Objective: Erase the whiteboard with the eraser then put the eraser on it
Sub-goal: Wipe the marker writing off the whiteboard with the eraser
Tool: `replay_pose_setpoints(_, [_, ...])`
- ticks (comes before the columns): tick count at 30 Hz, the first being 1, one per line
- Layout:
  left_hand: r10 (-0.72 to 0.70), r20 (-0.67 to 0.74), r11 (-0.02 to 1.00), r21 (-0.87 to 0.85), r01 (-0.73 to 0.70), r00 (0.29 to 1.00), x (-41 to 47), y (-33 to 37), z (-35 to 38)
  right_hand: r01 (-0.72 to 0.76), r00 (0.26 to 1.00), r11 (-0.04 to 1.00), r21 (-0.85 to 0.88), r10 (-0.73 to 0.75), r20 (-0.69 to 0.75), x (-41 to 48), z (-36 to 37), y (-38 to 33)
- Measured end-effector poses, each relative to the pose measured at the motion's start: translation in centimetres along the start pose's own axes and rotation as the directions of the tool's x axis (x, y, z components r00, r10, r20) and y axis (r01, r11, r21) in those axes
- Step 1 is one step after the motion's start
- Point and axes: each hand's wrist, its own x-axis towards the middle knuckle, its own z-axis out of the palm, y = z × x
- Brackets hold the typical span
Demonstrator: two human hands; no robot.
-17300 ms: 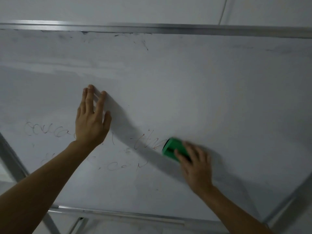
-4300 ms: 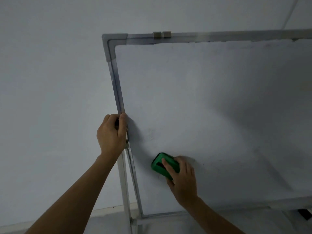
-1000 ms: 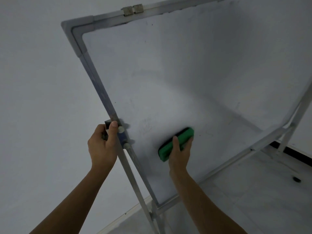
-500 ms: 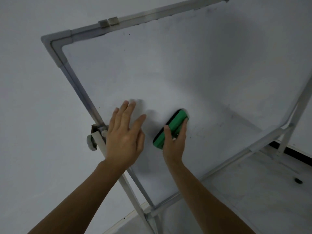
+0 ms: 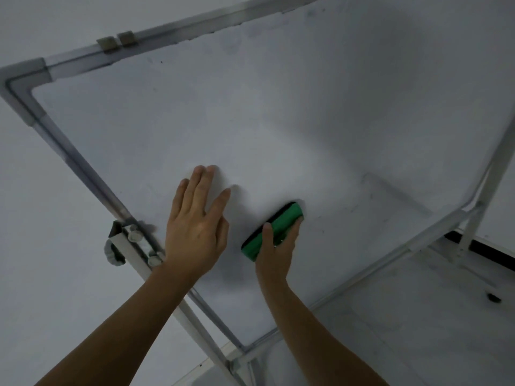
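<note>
The whiteboard (image 5: pixel 278 112) fills most of the view, tilted, with a grey metal frame and a wiped surface showing only faint smudges. A green eraser (image 5: pixel 281 222) with a black felt edge lies pressed against the board's lower middle. My right hand (image 5: pixel 274 253) grips the eraser from below, thumb on its left side and fingers on its right. My left hand (image 5: pixel 196 227) rests flat on the board just left of the eraser, fingers spread and holding nothing.
A stand bracket with bolts and a grey knob (image 5: pixel 126 243) sits on the board's left frame, just left of my left wrist. Metal stand legs (image 5: pixel 471 218) run along the right. Pale floor (image 5: pixel 418 316) lies below, a plain wall (image 5: pixel 41 274) to the left.
My left hand has settled flat on the board, a little closer to the eraser. My right hand has kept hold of the eraser, which stays on the lower middle of the board.
</note>
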Motion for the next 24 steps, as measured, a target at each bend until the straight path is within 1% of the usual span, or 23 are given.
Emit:
replay_pose_setpoints(1, [0.001, -0.006, 1.000, 0.000, -0.001, 1.000, 0.2, 0.2, 0.2, 0.055, 0.998, 0.997, -0.063, -0.055, 0.003, -0.1, -0.3, 0.2])
replay_pose_setpoints(2, [0.003, -0.010, 1.000, 0.000, -0.003, 1.000, 0.4, 0.3, 0.3, 0.064, 0.998, 0.989, -0.136, -0.066, -0.007, -0.2, -1.0, 1.4])
replay_pose_setpoints(3, [0.008, -0.014, 1.000, 0.001, -0.008, 1.000, 0.6, 0.4, 0.4, 0.024, 0.999, 0.980, -0.197, -0.029, -0.023, -0.2, -1.9, 3.0])
replay_pose_setpoints(4, [0.014, -0.018, 1.000, 0.003, -0.014, 1.000, 0.8, 0.6, 0.5, -0.083, 0.996, 0.967, -0.241, 0.075, -0.042, -0.2, -2.9, 4.6])
replay_pose_setpoints(5, [0.021, -0.019, 1.000, 0.006, -0.021, 1.000, 0.9, 0.7, 0.7, -0.248, 0.969, 0.934, -0.257, 0.241, -0.057, 0.0, -3.8, 6.0])
replay_pose_setpoints(6, [0.031, -0.015, 0.999, 0.006, -0.031, 0.999, 1.0, 0.8, 0.9, -0.405, 0.913, 0.881, -0.246, 0.404, -0.056, 0.4, -4.4, 6.8])
replay_pose_setpoints(7, [0.049, -0.008, 0.999, 0.005, -0.049, 0.999, 1.1, 0.9, 1.1, -0.480, 0.874, 0.849, -0.220, 0.484, -0.040, 1.0, -4.7, 6.9])
replay_pose_setpoints(8, [0.069, -0.001, 0.998, 0.003, -0.069, 0.998, 1.1, 0.9, 1.3, -0.464, 0.884, 0.865, -0.191, 0.467, -0.031, 1.8, -4.7, 6.2])
replay_pose_setpoints(9, [0.091, 0.007, 0.996, -0.001, -0.091, 0.996, 1.2, 1.0, 1.6, -0.385, 0.923, 0.907, -0.170, 0.384, -0.038, 2.6, -4.3, 4.7])
replay_pose_setpoints(10, [0.112, 0.012, 0.994, -0.005, -0.112, 0.994, 1.4, 1.0, 1.9, -0.276, 0.961, 0.947, -0.166, 0.271, -0.052, 3.5, -3.8, 2.8])
replay_pose_setpoints(11, [0.130, 0.014, 0.991, -0.006, -0.130, 0.991, 1.6, 1.0, 2.2, -0.170, 0.985, 0.970, -0.173, 0.163, -0.057, 4.3, -3.1, 0.7])
replay_pose_setpoints(13, [0.154, 0.011, 0.988, -0.016, -0.154, 0.988, 2.1, 0.8, 2.8, -0.007, 0.998, 0.978, -0.210, -0.008, -0.068, 5.3, -1.9, -2.4])
replay_pose_setpoints(14, [0.164, 0.007, 0.986, -0.019, -0.164, 0.986, 2.4, 0.6, 3.0, 0.056, 0.994, 0.969, -0.242, -0.075, -0.074, 5.3, -1.7, -2.9])
replay_pose_setpoints(15, [0.172, 0.001, 0.985, -0.019, -0.172, 0.985, 2.7, 0.5, 3.2, 0.085, 0.991, 0.956, -0.281, -0.111, -0.077, 5.0, -1.8, -2.4])
replay_pose_setpoints(16, [0.180, -0.005, 0.983, -0.023, -0.180, 0.984, 2.9, 0.3, 3.3, 0.072, 0.991, 0.947, -0.314, -0.104, -0.086, 4.5, -2.3, -0.9])
replay_pose_setpoints(17, [0.191, -0.012, 0.981, -0.026, -0.191, 0.982, 3.1, 0.2, 3.5, 0.006, 0.994, 0.940, -0.341, -0.042, -0.099, 3.8, -2.9, 1.2])
replay_pose_setpoints(18, [0.199, -0.013, 0.980, -0.025, -0.200, 0.980, 3.1, 0.1, 3.6, -0.117, 0.991, 0.923, -0.368, 0.084, -0.102, 3.0, -3.6, 3.7])
replay_pose_setpoints(19, [0.211, -0.011, 0.977, -0.026, -0.211, 0.977, 3.2, 0.0, 3.8, -0.269, 0.963, 0.877, -0.399, 0.252, -0.095, 2.1, -4.3, 6.0])
replay_pose_setpoints(20, [0.221, -0.008, 0.975, -0.035, -0.221, 0.975, 3.2, 0.0, 3.9, -0.391, 0.915, 0.822, -0.413, 0.396, -0.078, 1.6, -4.9, 7.9])
replay_pose_setpoints(21, [0.228, -0.010, 0.973, -0.044, -0.228, 0.974, 3.2, -0.1, 4.1, -0.469, 0.871, 0.791, -0.393, 0.489, -0.056, 1.4, -5.2, 8.5])
replay_pose_setpoints(22, [0.233, -0.014, 0.971, -0.051, -0.233, 0.972, 3.3, -0.2, 4.2, -0.501, 0.853, 0.792, -0.348, 0.521, -0.041, 1.8, -5.0, 8.0])
replay_pose_setpoints(23, [0.237, -0.019, 0.970, -0.057, -0.238, 0.971, 3.4, -0.4, 4.4, -0.480, 0.872, 0.834, -0.273, 0.487, -0.049, 2.4, -4.7, 6.9])
replay_pose_setpoints(24, [0.242, -0.024, 0.968, -0.059, -0.243, 0.970, 3.5, -0.5, 4.5, -0.399, 0.917, 0.898, -0.184, 0.391, -0.079, 3.7, -4.2, 5.2])
